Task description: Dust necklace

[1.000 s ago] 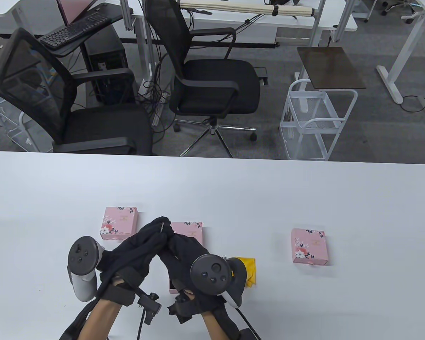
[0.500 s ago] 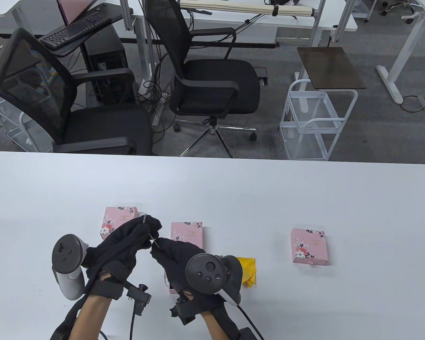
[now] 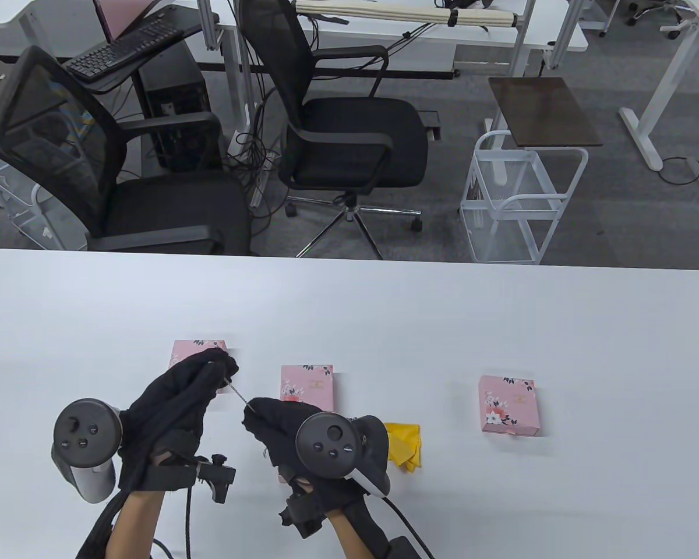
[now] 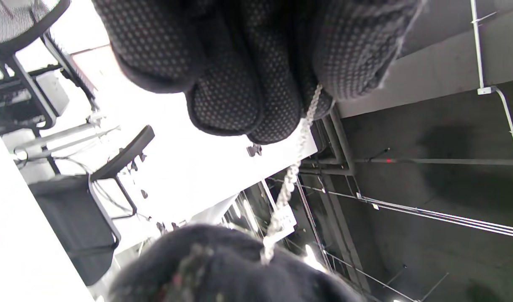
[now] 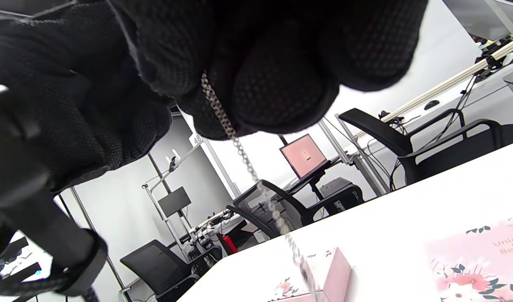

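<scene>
— Near the table's front edge, why is the necklace stretched?
— Left hand and right hand each pinch an end, probably tautening it for the yellow cloth.

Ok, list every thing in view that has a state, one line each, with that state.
necklace: lifted off the table, stretched between both hands
left hand: pinches one end of the chain
right hand: pinches the other end
yellow cloth: crumpled on the table, untouched
left pink box: closed
middle pink box: closed
right pink box: closed
</scene>
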Demonstrator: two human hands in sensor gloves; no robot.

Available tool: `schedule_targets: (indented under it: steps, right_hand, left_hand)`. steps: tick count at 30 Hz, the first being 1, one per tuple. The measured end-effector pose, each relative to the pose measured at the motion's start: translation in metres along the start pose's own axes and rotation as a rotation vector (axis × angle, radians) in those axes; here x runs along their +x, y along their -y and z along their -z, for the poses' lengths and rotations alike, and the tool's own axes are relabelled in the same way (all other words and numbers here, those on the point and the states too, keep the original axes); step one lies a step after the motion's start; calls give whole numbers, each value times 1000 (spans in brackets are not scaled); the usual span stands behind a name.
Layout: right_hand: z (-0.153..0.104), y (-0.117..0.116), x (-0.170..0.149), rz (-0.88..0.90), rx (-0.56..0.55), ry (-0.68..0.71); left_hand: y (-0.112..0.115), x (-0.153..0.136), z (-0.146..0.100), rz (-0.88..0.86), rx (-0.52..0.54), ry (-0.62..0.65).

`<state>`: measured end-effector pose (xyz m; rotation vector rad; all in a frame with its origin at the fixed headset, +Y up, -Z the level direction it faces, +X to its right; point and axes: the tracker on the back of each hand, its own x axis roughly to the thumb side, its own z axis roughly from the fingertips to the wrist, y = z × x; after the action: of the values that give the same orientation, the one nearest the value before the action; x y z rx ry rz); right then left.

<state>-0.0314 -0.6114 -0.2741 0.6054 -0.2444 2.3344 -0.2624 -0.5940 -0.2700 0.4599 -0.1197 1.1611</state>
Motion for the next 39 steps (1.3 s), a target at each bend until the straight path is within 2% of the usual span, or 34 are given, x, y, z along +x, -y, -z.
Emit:
schedule_targets:
  steps: [3,18,25,30,34,39]
  right_hand:
    - [1,-2,-1,-9,9,-1]
    - [4,-5,-9,30,70,-38]
    - [4,-4,-9,7,85,-22]
    - [3,-2,-9,-9,73,-32]
    - [1,3,-29,-61,105,-140]
    - [-5,14,-67,-281,142,-313]
  left_hand:
    - [-2,2,-1,40,46,14]
    - [6,19,-6,78,-71,106]
    - [-4,23,-9,73,23,116]
    - [-9,25,-9,48,9,118]
    - [-8,28,-9,51,-25,114]
    - [-7,28,-9,70,-61,106]
